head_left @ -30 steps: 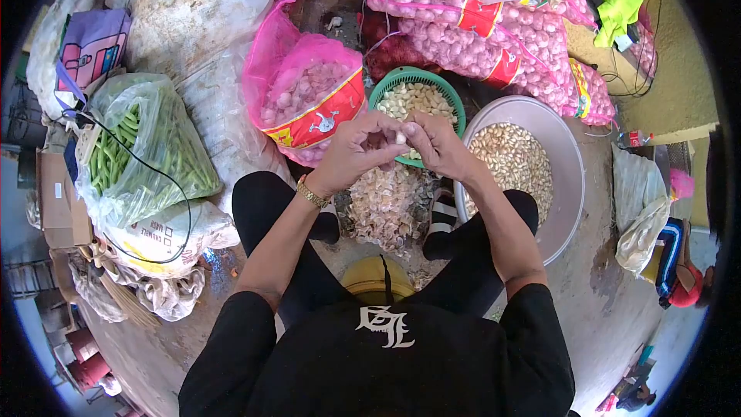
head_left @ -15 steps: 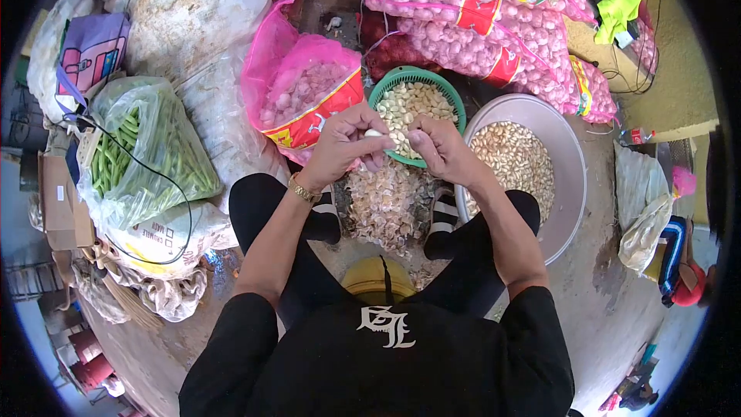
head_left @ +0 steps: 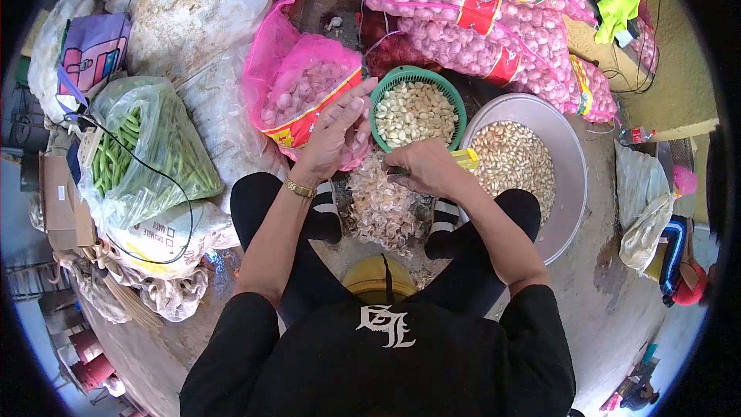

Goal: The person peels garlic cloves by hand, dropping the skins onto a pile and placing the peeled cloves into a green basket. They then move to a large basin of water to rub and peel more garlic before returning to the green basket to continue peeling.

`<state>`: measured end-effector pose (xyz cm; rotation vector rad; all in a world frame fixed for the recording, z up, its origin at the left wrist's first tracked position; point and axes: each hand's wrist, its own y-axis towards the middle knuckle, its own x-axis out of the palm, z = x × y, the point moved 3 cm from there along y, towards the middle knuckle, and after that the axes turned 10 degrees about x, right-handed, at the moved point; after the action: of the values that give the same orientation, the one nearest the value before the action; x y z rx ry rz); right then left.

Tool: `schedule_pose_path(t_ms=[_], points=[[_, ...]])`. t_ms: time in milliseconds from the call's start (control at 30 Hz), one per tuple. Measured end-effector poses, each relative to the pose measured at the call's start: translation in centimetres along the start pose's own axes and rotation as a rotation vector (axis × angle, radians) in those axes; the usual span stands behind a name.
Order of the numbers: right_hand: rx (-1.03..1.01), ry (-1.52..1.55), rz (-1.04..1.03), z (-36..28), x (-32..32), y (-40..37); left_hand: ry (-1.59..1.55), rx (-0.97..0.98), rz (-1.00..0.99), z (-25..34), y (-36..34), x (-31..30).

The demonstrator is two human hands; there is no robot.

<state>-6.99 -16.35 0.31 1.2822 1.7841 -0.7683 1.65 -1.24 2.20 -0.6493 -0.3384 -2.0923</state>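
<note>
My left hand [head_left: 337, 137], palm turned up, has its fingers apart in front of the pink mesh bag of garlic [head_left: 309, 93]. Whether a small clove lies against its fingers is hard to make out. My right hand [head_left: 432, 170] is closed round a knife with a yellow handle [head_left: 466, 158]; its dark end shows by the fingertips. Just beyond my hands stands a green basket [head_left: 461, 112] of pale peeled cloves [head_left: 413, 113]. Papery skins [head_left: 382, 212] lie heaped on the floor between my feet. Right of them is a wide basin [head_left: 571, 193] with unpeeled cloves [head_left: 513, 166].
Full garlic sacks [head_left: 478, 50] are stacked at the back right. On the left are a clear bag of green beans [head_left: 154, 147], large white sacks [head_left: 197, 23] and a cardboard box [head_left: 60, 201]. A yellow rounded object [head_left: 378, 276] is between my legs.
My hands have moved apart from above the basket's near edge. My left hand has opened and shifted left; my right hand has come down nearer me, and the yellow knife handle now shows.
</note>
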Motion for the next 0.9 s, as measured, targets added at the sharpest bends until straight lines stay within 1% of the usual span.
schedule_pose_path(t_ms=[33, 67, 100, 133, 167, 200, 233, 267, 300, 333, 400, 467, 500, 533, 567, 600, 633, 667, 700, 800, 900], points=[[-0.001, 0.0, 0.0, 0.0, -0.1, 0.0, 0.064, 0.051, -0.037, -0.1, 0.0, -0.3], [-0.011, 0.081, 0.068, 0.0, -0.6, 0.1, 0.127, 0.103, -0.075, -0.2, 0.0, -0.5], [-0.02, 0.162, 0.137, 0.1, -1.2, 0.1, 0.125, 0.104, -0.075, -0.3, 0.0, -0.7], [-0.02, 0.161, 0.136, 0.0, -1.5, 0.3, 0.325, 0.163, -0.083, -0.2, -0.1, -0.9], [0.01, 0.37, 0.152, 0.2, -2.1, 0.5, 0.526, 0.221, -0.091, -0.1, -0.1, -1.1], [0.039, 0.578, 0.165, 0.3, -2.5, 0.7, 0.524, 0.223, -0.089, -0.2, -0.1, -1.2], [0.039, 0.578, 0.163, 0.0, -2.7, 0.8, 0.611, 0.318, -0.114, -0.1, 0.0, -1.2], [0.088, 0.642, 0.268, -0.1, -3.1, 0.9, 0.699, 0.413, -0.139, 0.0, 0.0, -1.2], [0.138, 0.706, 0.377, -0.2, -3.3, 1.0, 0.699, 0.411, -0.14, -0.2, 0.0, -1.2], [0.14, 0.705, 0.379, -0.3, -3.1, 1.2, 0.736, 0.42, -0.155, -0.5, 0.1, -1.2], [0.079, 0.653, 0.504, -0.4, -2.9, 1.7, 0.771, 0.428, -0.168, -0.7, 0.1, -1.0], [0.089, 0.629, 0.526, 0.2, -2.0, 2.1, 0.859, 0.376, -0.249, -0.8, 0.0, -0.4], [0.099, 0.605, 0.546, 0.4, -1.8, 2.2, 0.858, 0.375, -0.25, -0.8, -0.1, -0.1], [0.1, 0.604, 0.546, 0.6, -1.9, 2.2, 0.798, 0.334, -0.219, -0.8, -0.2, 0.2], [0.21, 0.707, 0.507, 1.0, -1.8, 2.4, 0.738, 0.294, -0.187, -0.9, -0.1, 0.4], [0.32, 0.808, 0.465, 1.3, -1.7, 2.4, 0.738, 0.295, -0.189, -0.9, -0.1, 0.4], [0.321, 0.807, 0.467, 1.3, -1.9, 2.4, 0.594, 0.2, -0.163, -1.2, 0.0, 0.4], [0.441, 0.953, 0.414, 1.5, -2.0, 2.3, 0.448, 0.106, -0.136, -1.4, 0.2, 0.3], [0.561, 1.099, 0.355, 1.7, -1.8, 2.2, 0.447, 0.107, -0.137, -1.6, 0.3, 0.2], [0.498, 1.125, 0.363, 1.8, -1.3, 2.2, 0.456, 0.138, -0.181, -1.9, 0.6, -0.5], [0.547, 1.156, 0.344, 1.7, -1.5, 2.1, 0.396, 0.112, -0.144, -2.1, 0.8, -0.6]])
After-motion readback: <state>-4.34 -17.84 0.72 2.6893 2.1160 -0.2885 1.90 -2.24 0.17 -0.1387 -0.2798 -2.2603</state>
